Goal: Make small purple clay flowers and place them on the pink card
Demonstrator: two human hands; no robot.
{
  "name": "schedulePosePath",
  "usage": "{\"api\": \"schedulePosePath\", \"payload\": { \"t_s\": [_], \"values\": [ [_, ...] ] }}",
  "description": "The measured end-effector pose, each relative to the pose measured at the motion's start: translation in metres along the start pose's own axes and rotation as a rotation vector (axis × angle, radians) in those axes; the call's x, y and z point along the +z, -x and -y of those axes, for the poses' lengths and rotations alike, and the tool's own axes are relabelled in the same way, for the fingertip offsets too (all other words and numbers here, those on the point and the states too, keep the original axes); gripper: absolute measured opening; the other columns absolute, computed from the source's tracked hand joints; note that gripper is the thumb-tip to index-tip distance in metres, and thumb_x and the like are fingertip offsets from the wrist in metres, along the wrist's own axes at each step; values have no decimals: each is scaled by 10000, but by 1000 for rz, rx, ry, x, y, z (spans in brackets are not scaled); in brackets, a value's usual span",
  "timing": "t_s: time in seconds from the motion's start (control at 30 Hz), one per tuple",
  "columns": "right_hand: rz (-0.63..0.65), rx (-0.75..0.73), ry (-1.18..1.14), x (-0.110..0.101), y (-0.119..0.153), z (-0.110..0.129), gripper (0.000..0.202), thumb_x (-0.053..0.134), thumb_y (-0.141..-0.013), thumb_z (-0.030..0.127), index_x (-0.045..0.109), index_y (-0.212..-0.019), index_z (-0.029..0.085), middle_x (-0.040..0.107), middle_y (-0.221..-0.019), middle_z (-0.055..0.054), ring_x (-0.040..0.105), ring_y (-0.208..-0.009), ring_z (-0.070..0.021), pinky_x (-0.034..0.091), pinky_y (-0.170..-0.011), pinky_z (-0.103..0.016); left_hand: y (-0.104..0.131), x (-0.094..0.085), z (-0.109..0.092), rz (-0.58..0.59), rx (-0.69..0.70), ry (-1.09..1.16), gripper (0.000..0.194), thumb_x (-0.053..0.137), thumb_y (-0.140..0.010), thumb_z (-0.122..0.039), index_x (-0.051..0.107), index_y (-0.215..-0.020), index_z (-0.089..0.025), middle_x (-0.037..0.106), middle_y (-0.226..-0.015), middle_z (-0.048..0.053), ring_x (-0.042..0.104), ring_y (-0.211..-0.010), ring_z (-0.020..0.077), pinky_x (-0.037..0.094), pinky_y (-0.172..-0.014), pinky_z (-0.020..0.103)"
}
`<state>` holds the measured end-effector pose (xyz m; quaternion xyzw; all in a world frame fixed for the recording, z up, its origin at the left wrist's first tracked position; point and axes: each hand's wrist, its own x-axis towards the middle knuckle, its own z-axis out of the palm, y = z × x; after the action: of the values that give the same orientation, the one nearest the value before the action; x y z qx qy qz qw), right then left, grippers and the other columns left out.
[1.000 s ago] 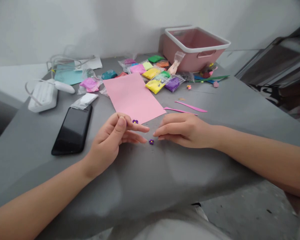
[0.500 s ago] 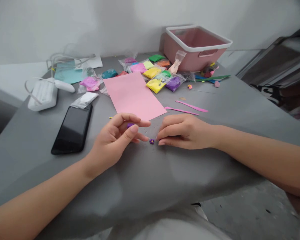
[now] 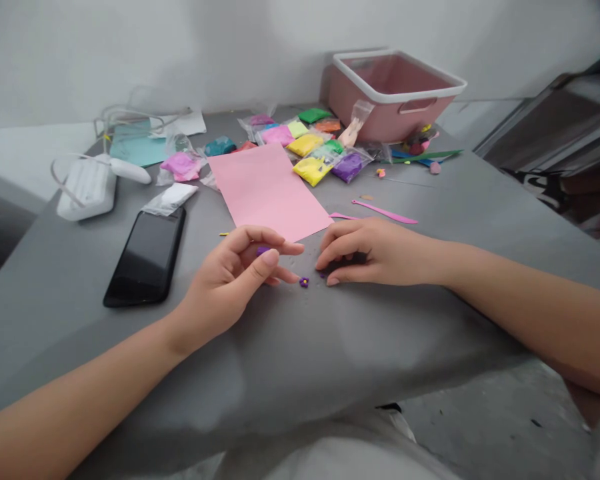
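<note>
Gaping slightly; right fingers (image 3: 341, 247) beside purple bit (image 3: 323, 275).

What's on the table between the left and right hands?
In the head view, a small purple-and-yellow flower lies between the left hand and the right hand, with a tiny purple bit at the latter's thumb side.

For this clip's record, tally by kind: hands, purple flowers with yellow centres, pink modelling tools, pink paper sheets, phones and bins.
Hands: 2 (left hand, right hand)
Purple flower in view: 1
Pink modelling tools: 2, one partly hidden
Pink paper sheet: 1
Black phone: 1
Pink bin: 1
Total: 8
</note>
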<state>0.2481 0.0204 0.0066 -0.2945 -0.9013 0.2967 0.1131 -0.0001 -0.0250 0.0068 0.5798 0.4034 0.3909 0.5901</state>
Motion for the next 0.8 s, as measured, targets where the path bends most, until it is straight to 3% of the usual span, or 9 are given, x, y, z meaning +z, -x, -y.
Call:
{"api": "schedulePosePath", "payload": {
  "t_s": [0.3, 0.8],
  "values": [
    [-79, -164, -27, 6, -1, -13, 145, 659, -894, 252, 772, -971, 203, 675, -914, -42, 641, -791, -115, 502, -722, -234, 1, 0, 0, -7, 1, -32, 176, 609, -933, -358, 573, -1017, -207, 741, -1093, 38, 751, -802, 154, 586, -734, 263],
    [-78, -222, -19, 8, -2, -6, 141, 610, -926, 198, 748, -944, 174, 659, -882, -43, 635, -792, -105, 494, -739, -220, 0, 1, 3, -10, 24, -44, 175, 569, -957, -364, 560, -1022, -202, 736, -1080, 43, 744, -839, 150, 589, -775, 270]
  ]
}}
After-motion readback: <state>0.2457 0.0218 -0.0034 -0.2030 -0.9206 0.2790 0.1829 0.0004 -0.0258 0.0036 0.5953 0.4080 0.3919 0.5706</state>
